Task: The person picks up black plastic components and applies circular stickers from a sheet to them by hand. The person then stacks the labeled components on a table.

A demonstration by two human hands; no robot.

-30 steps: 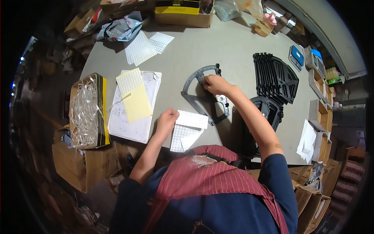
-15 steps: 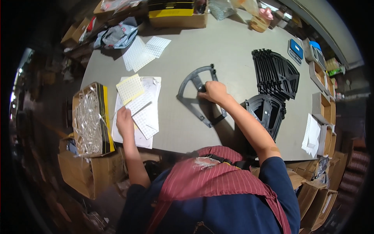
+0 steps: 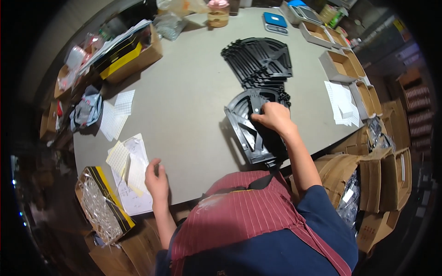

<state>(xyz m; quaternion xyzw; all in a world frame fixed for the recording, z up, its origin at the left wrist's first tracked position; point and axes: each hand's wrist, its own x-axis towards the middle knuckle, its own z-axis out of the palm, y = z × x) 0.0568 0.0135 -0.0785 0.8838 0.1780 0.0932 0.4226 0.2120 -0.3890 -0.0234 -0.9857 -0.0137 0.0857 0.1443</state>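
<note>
My right hand (image 3: 277, 117) is closed on a black fan-shaped plastic frame (image 3: 244, 130), gripping it near its middle rib. This frame lies on top of a near stack of similar black pieces, and my fingertips are partly hidden behind the hand. Just beyond stands another row of black fan-shaped frames (image 3: 276, 57), nested and leaning together. Over the table's front edge my left hand (image 3: 158, 181) holds nothing, its thumb and fingers apart. Beside it are sheets of small white stickers (image 3: 136, 175) and a yellowish sticker sheet (image 3: 118, 156), lying on white papers (image 3: 140, 202).
A box of clear plastic strips (image 3: 99, 207) stands at the left edge. More sticker sheets (image 3: 115, 112) lie farther back. A blue-topped scale (image 3: 275, 20), small cardboard trays (image 3: 338, 66) and white sheets (image 3: 340, 103) line the right side. Open cartons (image 3: 375, 184) stand below the right edge.
My right hand has carried the single black frame from mid-table right onto the near stack. My left hand has come off the sticker sheets and opened. The view has turned to the right.
</note>
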